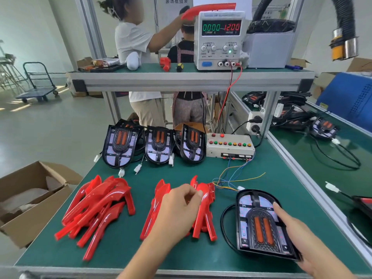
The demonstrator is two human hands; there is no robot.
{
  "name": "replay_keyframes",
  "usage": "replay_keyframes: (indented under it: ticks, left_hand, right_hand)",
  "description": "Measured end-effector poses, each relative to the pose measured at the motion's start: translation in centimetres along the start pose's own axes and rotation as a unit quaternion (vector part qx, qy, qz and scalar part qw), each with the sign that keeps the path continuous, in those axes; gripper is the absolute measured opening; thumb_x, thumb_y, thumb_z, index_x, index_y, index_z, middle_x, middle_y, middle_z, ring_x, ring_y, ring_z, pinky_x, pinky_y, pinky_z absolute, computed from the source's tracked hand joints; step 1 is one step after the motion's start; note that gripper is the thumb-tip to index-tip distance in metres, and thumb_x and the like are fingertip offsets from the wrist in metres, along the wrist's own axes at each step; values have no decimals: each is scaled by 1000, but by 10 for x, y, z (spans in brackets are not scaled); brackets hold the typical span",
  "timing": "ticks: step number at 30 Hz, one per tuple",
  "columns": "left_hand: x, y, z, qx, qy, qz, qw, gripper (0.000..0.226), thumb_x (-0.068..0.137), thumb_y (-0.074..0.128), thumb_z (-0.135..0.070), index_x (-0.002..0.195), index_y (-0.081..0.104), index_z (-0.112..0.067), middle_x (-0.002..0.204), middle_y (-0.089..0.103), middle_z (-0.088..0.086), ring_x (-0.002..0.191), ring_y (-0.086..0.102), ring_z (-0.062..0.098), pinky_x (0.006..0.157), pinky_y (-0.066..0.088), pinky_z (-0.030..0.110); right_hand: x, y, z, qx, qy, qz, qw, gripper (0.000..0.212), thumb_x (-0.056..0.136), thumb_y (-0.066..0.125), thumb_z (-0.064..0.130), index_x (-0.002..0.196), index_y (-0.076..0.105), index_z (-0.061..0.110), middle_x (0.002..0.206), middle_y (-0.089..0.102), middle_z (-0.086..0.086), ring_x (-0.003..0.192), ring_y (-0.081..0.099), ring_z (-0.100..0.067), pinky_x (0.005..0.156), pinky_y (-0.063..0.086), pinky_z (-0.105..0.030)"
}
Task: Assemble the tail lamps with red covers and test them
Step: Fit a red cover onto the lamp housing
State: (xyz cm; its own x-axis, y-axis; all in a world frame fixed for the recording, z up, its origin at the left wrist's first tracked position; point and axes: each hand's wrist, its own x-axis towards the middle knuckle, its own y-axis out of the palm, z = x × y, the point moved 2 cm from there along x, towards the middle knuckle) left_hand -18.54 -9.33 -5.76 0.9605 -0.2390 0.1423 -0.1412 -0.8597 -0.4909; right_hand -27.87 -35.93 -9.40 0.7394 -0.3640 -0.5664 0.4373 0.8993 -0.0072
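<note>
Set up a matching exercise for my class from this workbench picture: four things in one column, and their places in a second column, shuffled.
Things
1. power supply
2. button box
3. cardboard box
4. tail lamp under the right hand

Places
A. off the green mat's left edge
B. near right corner of the mat
C. on the upper shelf
D. at the back of the mat, right of three upright lamps

Pairs: 1-C, 2-D, 3-A, 4-B
</note>
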Motion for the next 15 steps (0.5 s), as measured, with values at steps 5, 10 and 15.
replay_keyframes:
  ticks: [5, 10, 15]
  left_hand:
    - [13, 23, 9, 273, -22, -2, 962, 35, 90, 58, -52, 83, 60, -18, 84, 69, -3, 87, 65, 24, 67, 46, 34]
    - [23, 44, 15, 349, -28, 17, 937, 34, 90, 57, -51, 82, 47, -20, 94, 67, 5, 93, 67, 33, 66, 40, 33]
    - [20, 44, 15, 307, -26, 4, 951, 30, 85, 56, -44, 75, 54, -16, 73, 57, -1, 80, 63, 30, 62, 41, 34]
  right_hand:
    - [2, 4, 0, -70, -29, -8, 997, 64, 97, 43, 67, 107, 78, 14, 97, 79, -16, 88, 78, -33, 99, 54, -49]
    - [-1, 6, 2, -81, -41, -15, 996, 71, 98, 33, 70, 96, 83, 19, 95, 80, -14, 85, 78, -30, 86, 56, -41]
    - [1, 5, -4, -75, -61, -21, 995, 71, 97, 24, 74, 89, 83, 35, 94, 81, -4, 86, 79, -21, 86, 57, -37]
